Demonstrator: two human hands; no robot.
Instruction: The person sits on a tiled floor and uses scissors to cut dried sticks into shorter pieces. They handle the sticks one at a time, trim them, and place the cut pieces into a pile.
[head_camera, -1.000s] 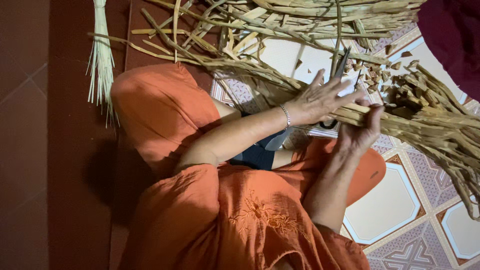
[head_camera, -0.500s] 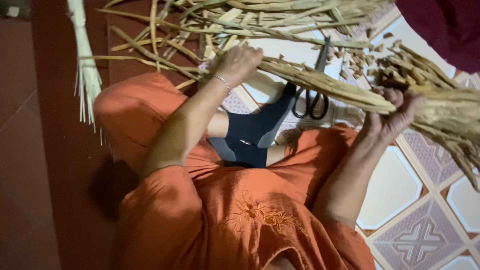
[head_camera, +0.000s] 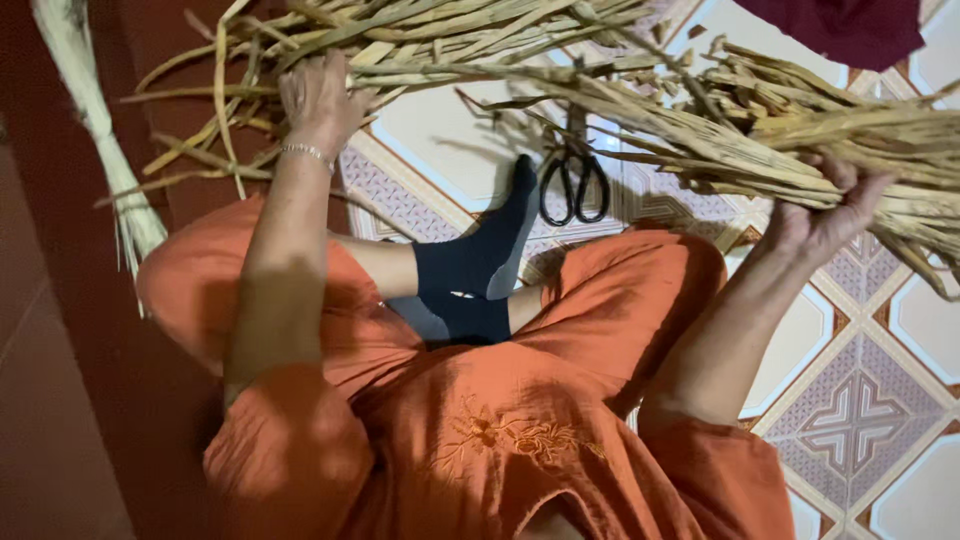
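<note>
My right hand (head_camera: 828, 212) is closed around a thick bundle of dried tan stalks (head_camera: 720, 140) that stretches from the right edge across towards the top middle. My left hand (head_camera: 315, 95), with a thin bracelet on the wrist, reaches out to the loose pile of dried stalks (head_camera: 400, 40) at the top left, its fingers curled over some of them. I sit cross-legged in orange clothes (head_camera: 480, 430) with black socks (head_camera: 470, 275).
Black-handled scissors (head_camera: 573, 185) lie on the patterned floor tiles (head_camera: 860, 410) just beyond my feet, partly under the stalks. A pale tied bundle of fibres (head_camera: 95, 140) lies on the dark red floor at left. A dark red cloth (head_camera: 830, 25) shows at the top right.
My left hand left the held bundle and moved out left to the loose pile. My right hand kept its grip on the bundle. The scissors have come into view.
</note>
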